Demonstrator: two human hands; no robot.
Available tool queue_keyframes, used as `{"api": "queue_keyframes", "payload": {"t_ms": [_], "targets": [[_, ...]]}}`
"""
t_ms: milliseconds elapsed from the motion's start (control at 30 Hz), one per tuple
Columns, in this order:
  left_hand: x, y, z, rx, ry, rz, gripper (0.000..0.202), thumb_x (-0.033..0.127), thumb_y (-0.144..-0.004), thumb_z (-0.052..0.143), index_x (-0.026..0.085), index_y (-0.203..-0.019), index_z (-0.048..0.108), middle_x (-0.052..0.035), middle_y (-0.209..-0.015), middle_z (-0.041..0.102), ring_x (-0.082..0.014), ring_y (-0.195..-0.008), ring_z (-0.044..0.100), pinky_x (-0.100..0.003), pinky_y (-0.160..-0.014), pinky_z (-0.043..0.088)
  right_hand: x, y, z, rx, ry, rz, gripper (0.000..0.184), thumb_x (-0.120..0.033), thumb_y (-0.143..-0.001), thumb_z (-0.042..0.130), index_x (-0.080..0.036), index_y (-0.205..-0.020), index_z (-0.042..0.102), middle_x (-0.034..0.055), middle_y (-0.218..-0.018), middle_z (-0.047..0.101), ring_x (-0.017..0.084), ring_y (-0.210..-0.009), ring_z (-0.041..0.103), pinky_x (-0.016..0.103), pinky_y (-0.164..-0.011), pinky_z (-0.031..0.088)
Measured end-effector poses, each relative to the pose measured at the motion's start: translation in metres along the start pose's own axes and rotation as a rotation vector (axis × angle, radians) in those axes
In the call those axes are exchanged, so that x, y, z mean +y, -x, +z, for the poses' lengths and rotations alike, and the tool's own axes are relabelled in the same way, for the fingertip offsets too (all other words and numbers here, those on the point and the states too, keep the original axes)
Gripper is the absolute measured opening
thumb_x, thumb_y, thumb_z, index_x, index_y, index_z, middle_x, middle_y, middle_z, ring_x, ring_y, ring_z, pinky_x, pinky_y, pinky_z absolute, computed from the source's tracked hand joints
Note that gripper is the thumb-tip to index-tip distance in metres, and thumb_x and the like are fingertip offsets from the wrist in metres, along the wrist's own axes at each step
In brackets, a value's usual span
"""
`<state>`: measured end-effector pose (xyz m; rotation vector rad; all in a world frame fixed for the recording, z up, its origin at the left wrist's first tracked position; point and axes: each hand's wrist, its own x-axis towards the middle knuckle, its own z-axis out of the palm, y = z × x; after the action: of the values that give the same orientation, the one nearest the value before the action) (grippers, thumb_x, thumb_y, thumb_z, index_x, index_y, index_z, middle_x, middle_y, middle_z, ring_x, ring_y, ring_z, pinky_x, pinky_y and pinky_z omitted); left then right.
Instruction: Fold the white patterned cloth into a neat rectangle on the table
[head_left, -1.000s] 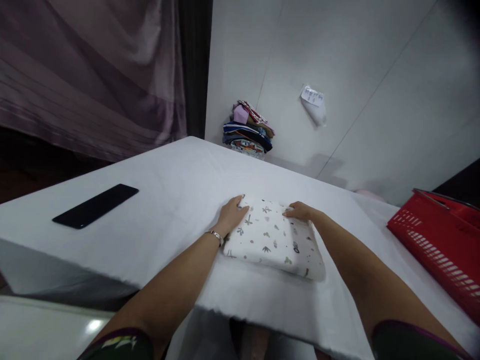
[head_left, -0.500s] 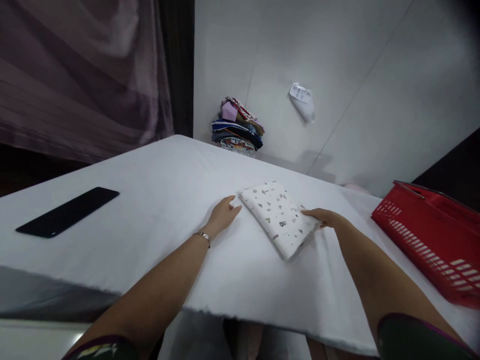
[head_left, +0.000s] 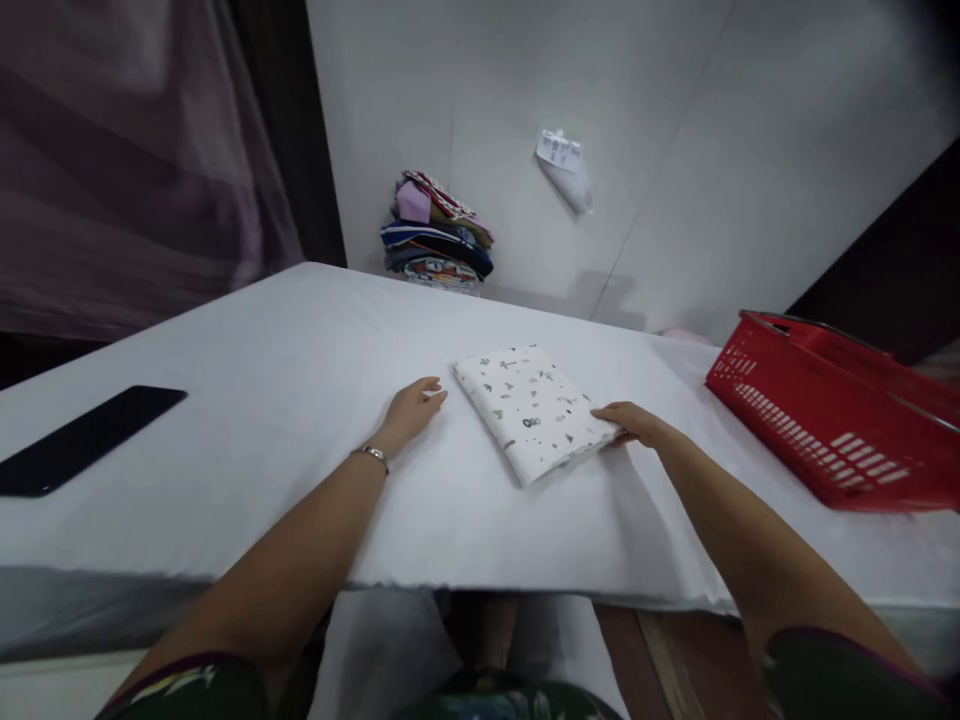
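A folded white cloth (head_left: 529,405) with small printed motifs lies on the white-covered table (head_left: 300,380) in front of me. My right hand (head_left: 630,420) grips its right corner, thumb on top and the other fingers underneath, mostly hidden. To the left of the cloth, my left hand (head_left: 412,408) rests just above the sheet with thumb and fingers apart, holding nothing. A small gap separates it from the cloth's left edge. A metal bracelet or watch (head_left: 373,455) circles the left wrist.
A red plastic basket (head_left: 817,420) stands at the right. On the left lies a flat black panel (head_left: 90,435). Folded clothes (head_left: 439,235) are stacked by the wall at the back. A labelled plastic bag (head_left: 564,170) hangs on that wall. A draped curtain (head_left: 120,150) is at the upper left.
The view has turned and shifted, so the basket and panel appear further left. The right hand keeps its hold on the cloth's corner; the left hand stays open beside it.
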<state>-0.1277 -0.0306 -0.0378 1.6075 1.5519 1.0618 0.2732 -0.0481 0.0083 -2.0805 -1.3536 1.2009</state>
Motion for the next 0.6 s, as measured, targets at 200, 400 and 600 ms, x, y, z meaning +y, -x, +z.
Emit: {"api": "queue_keyframes", "payload": {"t_ms": [200, 400, 600], "targets": [[0.013, 0.009, 0.003, 0.024, -0.201, -0.011, 0.041, 0.042, -0.077, 0.052, 0.019, -0.11, 0.059, -0.006, -0.103, 0.066, -0.0174, -0.085, 0.063, -0.027, -0.076, 0.047, 0.016, 0.004, -0.003, -0.033, -0.092, -0.046, 0.046, -0.051, -0.066, 0.068, -0.014, -0.094, 0.062, 0.0112, -0.102, 0.063, 0.019, -0.08, 0.061, 0.029, -0.064, 0.056], [0.048, 0.025, 0.023, -0.127, -0.359, -0.101, 0.071, 0.065, -0.074, 0.046, 0.018, -0.127, 0.042, -0.0128, -0.113, 0.062, -0.0266, -0.095, 0.062, -0.032, -0.074, 0.045, 0.022, 0.003, 0.001, -0.006, -0.252, -0.083, 0.045, -0.039, -0.065, 0.072, -0.014, -0.101, 0.06, 0.0093, -0.096, 0.063, 0.015, -0.069, 0.061, 0.025, -0.056, 0.056], [0.074, 0.047, 0.084, -0.06, -0.348, -0.083, 0.073, 0.054, -0.067, 0.061, 0.018, -0.126, 0.038, -0.0175, -0.121, 0.056, -0.0303, -0.105, 0.056, -0.037, -0.078, 0.045, 0.02, 0.007, 0.01, 0.028, -0.362, -0.101, 0.041, -0.032, -0.069, 0.071, -0.014, -0.103, 0.057, 0.004, -0.077, 0.061, 0.012, -0.057, 0.057, 0.025, -0.047, 0.055]]}}
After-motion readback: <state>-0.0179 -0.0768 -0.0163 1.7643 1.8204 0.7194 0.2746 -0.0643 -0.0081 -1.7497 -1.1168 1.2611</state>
